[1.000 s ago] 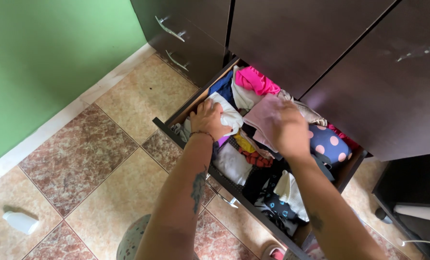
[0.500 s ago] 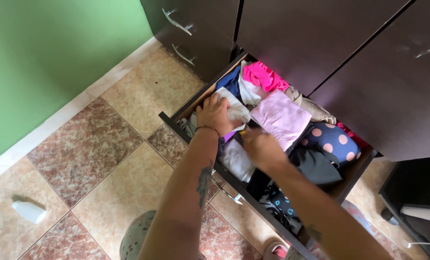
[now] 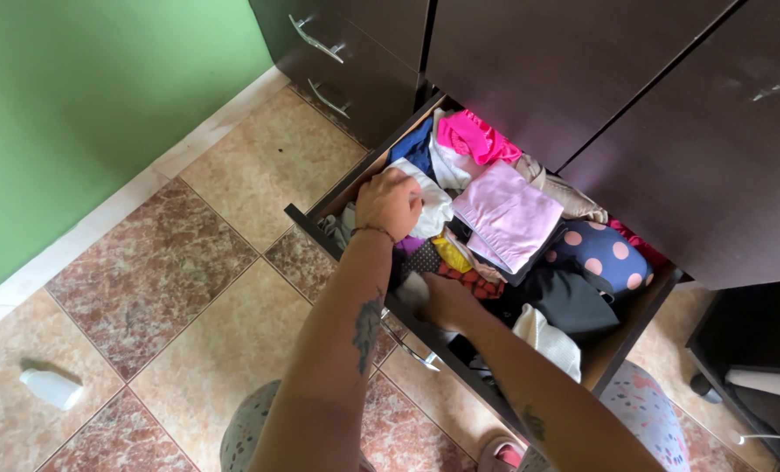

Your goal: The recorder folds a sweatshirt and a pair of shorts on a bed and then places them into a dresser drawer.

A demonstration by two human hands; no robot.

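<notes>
Sorting clothes in the open drawer point(image 3: 320, 229): left hand point(image 3: 390, 203) closed on a white garment point(image 3: 431, 205) at the drawer's left end. Right hand point(image 3: 442, 300) is dug into the front pile; grip can't be told. Next move likely needs that hand to pull one piece free.

White plastic bottle point(image 3: 51, 388) on floor

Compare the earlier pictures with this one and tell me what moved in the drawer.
The right hand left the folded pink cloth, which now lies flat, and moved down toward the drawer's front edge, where it digs among the clothes; whether it grips anything cannot be told. A white garment now shows near the front right. The left hand stays on the white cloth. The drawer stays open.
</notes>
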